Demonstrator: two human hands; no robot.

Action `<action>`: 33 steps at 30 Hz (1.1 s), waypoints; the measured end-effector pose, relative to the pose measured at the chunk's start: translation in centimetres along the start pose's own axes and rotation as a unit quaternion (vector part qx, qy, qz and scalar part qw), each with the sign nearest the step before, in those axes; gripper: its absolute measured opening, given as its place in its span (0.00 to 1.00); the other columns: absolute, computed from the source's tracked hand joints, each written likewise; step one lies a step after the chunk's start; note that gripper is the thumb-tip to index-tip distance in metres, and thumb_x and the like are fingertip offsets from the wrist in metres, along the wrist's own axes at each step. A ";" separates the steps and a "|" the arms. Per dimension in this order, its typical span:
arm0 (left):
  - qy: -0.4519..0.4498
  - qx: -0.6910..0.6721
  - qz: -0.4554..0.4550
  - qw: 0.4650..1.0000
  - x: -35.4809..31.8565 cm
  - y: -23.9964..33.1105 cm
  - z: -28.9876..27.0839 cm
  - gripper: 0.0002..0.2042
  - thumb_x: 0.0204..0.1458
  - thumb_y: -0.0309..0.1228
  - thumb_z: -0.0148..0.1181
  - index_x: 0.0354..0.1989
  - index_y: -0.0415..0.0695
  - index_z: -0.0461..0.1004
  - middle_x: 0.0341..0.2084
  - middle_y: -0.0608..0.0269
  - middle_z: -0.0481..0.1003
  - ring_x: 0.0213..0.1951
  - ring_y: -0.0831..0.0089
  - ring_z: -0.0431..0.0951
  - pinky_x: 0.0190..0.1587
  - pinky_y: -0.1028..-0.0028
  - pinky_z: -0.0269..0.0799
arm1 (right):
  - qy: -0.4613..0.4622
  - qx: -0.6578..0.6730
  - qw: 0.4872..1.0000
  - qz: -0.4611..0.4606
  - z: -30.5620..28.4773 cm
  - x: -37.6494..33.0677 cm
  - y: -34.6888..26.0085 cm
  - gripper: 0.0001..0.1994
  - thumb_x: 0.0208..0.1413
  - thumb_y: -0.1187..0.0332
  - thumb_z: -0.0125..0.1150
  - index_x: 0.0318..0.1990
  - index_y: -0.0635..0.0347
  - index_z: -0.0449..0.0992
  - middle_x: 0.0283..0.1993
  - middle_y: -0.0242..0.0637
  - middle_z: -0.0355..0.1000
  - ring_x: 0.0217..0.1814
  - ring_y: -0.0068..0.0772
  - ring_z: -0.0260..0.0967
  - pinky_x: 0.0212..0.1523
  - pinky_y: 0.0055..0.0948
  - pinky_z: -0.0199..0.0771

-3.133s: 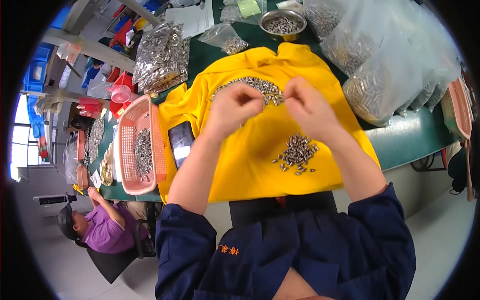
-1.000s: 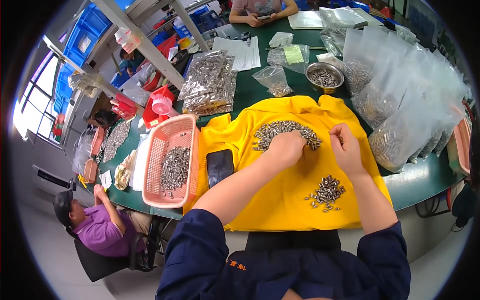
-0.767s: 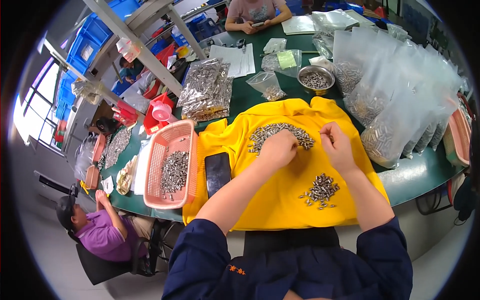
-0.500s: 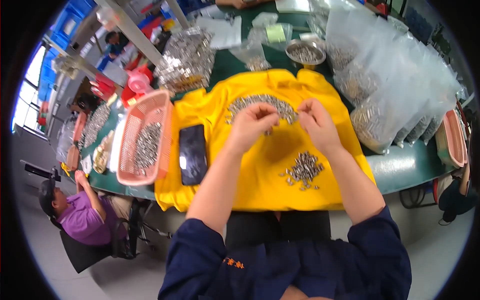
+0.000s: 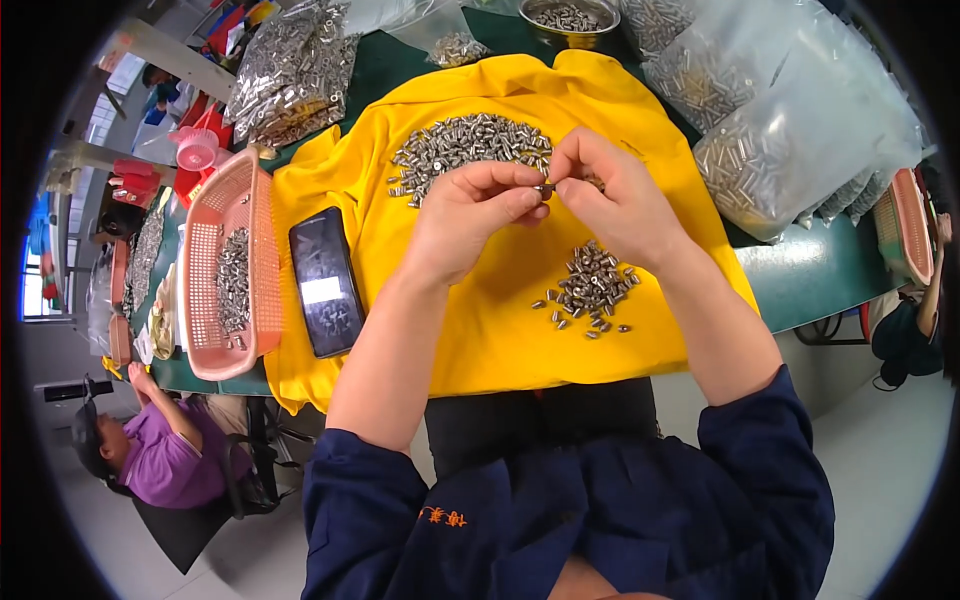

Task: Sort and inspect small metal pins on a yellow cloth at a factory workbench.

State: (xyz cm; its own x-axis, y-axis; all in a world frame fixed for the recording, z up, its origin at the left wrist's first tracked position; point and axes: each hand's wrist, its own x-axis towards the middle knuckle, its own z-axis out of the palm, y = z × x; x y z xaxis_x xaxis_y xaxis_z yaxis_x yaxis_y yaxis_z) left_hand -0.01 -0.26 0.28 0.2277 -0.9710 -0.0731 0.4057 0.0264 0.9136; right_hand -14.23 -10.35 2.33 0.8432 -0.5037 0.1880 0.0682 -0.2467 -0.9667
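Over the yellow cloth (image 5: 480,340) my two hands meet at the fingertips. My left hand (image 5: 470,215) pinches a small metal part (image 5: 545,190), silvery and short, near the thumb and forefinger. My right hand (image 5: 610,195) is closed too, its thumb and forefinger touching the same part; whether it holds a second piece is hidden by the fingers. Behind my hands lies a large heap of small metal cylinders (image 5: 460,140). A smaller pile of similar parts (image 5: 590,285) rests nearer me, below my right hand.
A black phone (image 5: 325,280) lies left on the cloth, beside a pink basket (image 5: 262,260) with metal parts. Clear bags of parts (image 5: 750,170) stand right; a metal bowl (image 5: 570,38) and silvery bag (image 5: 290,75) sit behind. A person in purple (image 5: 185,450) sits at left.
My hands have come together at the fingertips from a small gap apart. The whole view has tilted downward and shifted, so the cloth and heaps appear higher and larger.
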 end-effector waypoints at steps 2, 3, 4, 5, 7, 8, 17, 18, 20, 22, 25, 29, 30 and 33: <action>0.001 0.022 0.003 1.000 -0.1 0.2 0.0 0.07 0.45 0.21 0.54 0.34 0.35 0.71 0.27 0.61 0.73 0.29 0.75 0.74 0.34 0.79 0.71 | -0.002 -0.006 1.000 -0.004 0.1 -0.1 -0.2 0.03 0.44 0.78 0.44 0.28 0.61 0.62 0.27 0.27 0.59 0.30 0.15 0.54 0.32 0.15 0.57; 0.004 0.020 0.004 1.000 -0.1 0.2 0.0 0.07 0.45 0.21 0.54 0.34 0.35 0.71 0.27 0.61 0.73 0.29 0.75 0.74 0.34 0.79 0.71 | -0.001 -0.011 1.000 -0.011 0.2 -0.1 -0.2 0.03 0.44 0.78 0.44 0.28 0.61 0.62 0.27 0.27 0.59 0.30 0.15 0.54 0.32 0.15 0.57; 0.007 0.022 0.005 1.000 -0.1 0.2 -0.1 0.07 0.45 0.21 0.54 0.34 0.35 0.71 0.27 0.61 0.73 0.29 0.75 0.74 0.34 0.79 0.71 | -0.003 -0.013 1.000 -0.010 0.2 0.0 -0.1 0.03 0.44 0.78 0.44 0.28 0.61 0.62 0.27 0.27 0.59 0.30 0.15 0.54 0.32 0.15 0.57; 0.010 0.025 0.006 1.000 0.0 0.3 0.0 0.07 0.45 0.21 0.54 0.34 0.35 0.71 0.27 0.61 0.73 0.29 0.75 0.74 0.34 0.79 0.71 | 0.021 -0.005 1.000 -0.019 0.2 0.0 0.1 0.02 0.44 0.77 0.45 0.28 0.61 0.62 0.25 0.28 0.60 0.28 0.17 0.56 0.29 0.17 0.58; 0.005 0.020 0.008 1.000 -0.1 0.3 -0.1 0.07 0.45 0.21 0.54 0.34 0.35 0.71 0.27 0.61 0.73 0.29 0.75 0.74 0.34 0.79 0.71 | 0.044 0.003 0.999 -0.027 0.2 0.1 0.1 0.03 0.43 0.75 0.46 0.27 0.62 0.63 0.23 0.30 0.62 0.25 0.18 0.58 0.26 0.18 0.60; -0.002 0.016 0.007 1.000 -0.1 0.3 -0.1 0.07 0.45 0.21 0.54 0.34 0.35 0.71 0.27 0.61 0.73 0.29 0.75 0.74 0.34 0.79 0.71 | 0.040 -0.022 0.998 -0.035 0.2 0.1 0.0 0.03 0.43 0.75 0.46 0.27 0.62 0.63 0.23 0.30 0.62 0.25 0.19 0.58 0.26 0.18 0.60; 0.003 0.090 0.023 0.996 0.0 0.4 -0.1 0.06 0.44 0.20 0.55 0.32 0.35 0.72 0.27 0.61 0.74 0.29 0.76 0.74 0.35 0.80 0.71 | 0.025 -0.135 0.989 -0.054 0.5 -0.2 -0.6 0.03 0.42 0.76 0.47 0.27 0.62 0.63 0.22 0.35 0.62 0.24 0.25 0.60 0.26 0.22 0.61; 0.005 0.089 0.023 0.996 -0.1 0.5 -0.1 0.06 0.44 0.20 0.55 0.32 0.35 0.72 0.27 0.61 0.74 0.29 0.76 0.74 0.35 0.80 0.71 | 0.010 -0.165 0.986 -0.037 0.6 -0.2 -0.7 0.04 0.42 0.78 0.46 0.27 0.62 0.62 0.24 0.34 0.61 0.26 0.24 0.59 0.28 0.21 0.61; 0.011 0.131 0.048 0.990 -0.1 0.6 0.3 0.06 0.43 0.19 0.56 0.31 0.35 0.72 0.26 0.61 0.74 0.29 0.77 0.74 0.35 0.81 0.70 | 0.029 -0.184 0.981 -0.054 0.8 -0.2 -0.6 0.03 0.42 0.76 0.46 0.27 0.62 0.62 0.21 0.38 0.62 0.23 0.32 0.61 0.25 0.25 0.61; 0.023 0.166 0.058 0.984 0.0 0.5 0.3 0.06 0.43 0.19 0.56 0.31 0.35 0.72 0.26 0.62 0.74 0.29 0.78 0.74 0.34 0.82 0.70 | 0.049 -0.201 0.976 -0.072 0.9 -0.2 -0.3 0.03 0.42 0.74 0.47 0.27 0.62 0.63 0.18 0.43 0.63 0.21 0.40 0.62 0.23 0.29 0.61; 0.040 0.203 0.083 0.975 0.1 0.2 0.5 0.06 0.43 0.20 0.56 0.31 0.35 0.73 0.26 0.62 0.74 0.30 0.79 0.74 0.34 0.83 0.70 | 0.053 -0.208 0.974 -0.074 0.8 0.0 0.3 0.03 0.43 0.73 0.47 0.27 0.61 0.62 0.19 0.38 0.63 0.19 0.32 0.61 0.22 0.26 0.60; 0.060 0.216 0.118 0.967 0.2 -0.1 0.7 0.06 0.43 0.20 0.55 0.31 0.36 0.73 0.26 0.62 0.74 0.29 0.79 0.74 0.33 0.83 0.69 | 0.024 0.063 0.993 0.093 0.2 0.4 0.8 0.02 0.45 0.72 0.47 0.27 0.60 0.63 0.22 0.28 0.62 0.20 0.19 0.56 0.21 0.20 0.58; 0.059 0.216 0.119 0.967 0.2 -0.1 0.7 0.06 0.43 0.20 0.55 0.31 0.36 0.73 0.26 0.62 0.74 0.29 0.79 0.74 0.33 0.83 0.69 | -0.003 0.160 0.978 0.135 0.1 0.4 0.8 0.02 0.46 0.72 0.47 0.27 0.60 0.63 0.23 0.25 0.61 0.21 0.16 0.54 0.21 0.19 0.57; 0.056 0.211 0.105 0.970 0.0 0.1 0.7 0.06 0.43 0.21 0.56 0.31 0.37 0.73 0.25 0.63 0.74 0.29 0.79 0.74 0.33 0.83 0.69 | 0.028 -0.001 0.998 0.063 0.4 0.3 1.0 0.03 0.45 0.72 0.47 0.27 0.61 0.64 0.22 0.30 0.62 0.20 0.19 0.56 0.22 0.20 0.58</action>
State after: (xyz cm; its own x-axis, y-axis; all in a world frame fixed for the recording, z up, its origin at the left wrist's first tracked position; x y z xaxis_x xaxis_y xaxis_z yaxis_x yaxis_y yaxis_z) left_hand -0.56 -0.43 0.64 0.3714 -0.9218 0.1109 -0.0528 0.0983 0.9938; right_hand -13.70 -10.44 1.40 0.8140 -0.5759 0.0752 -0.0372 -0.1808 -0.9828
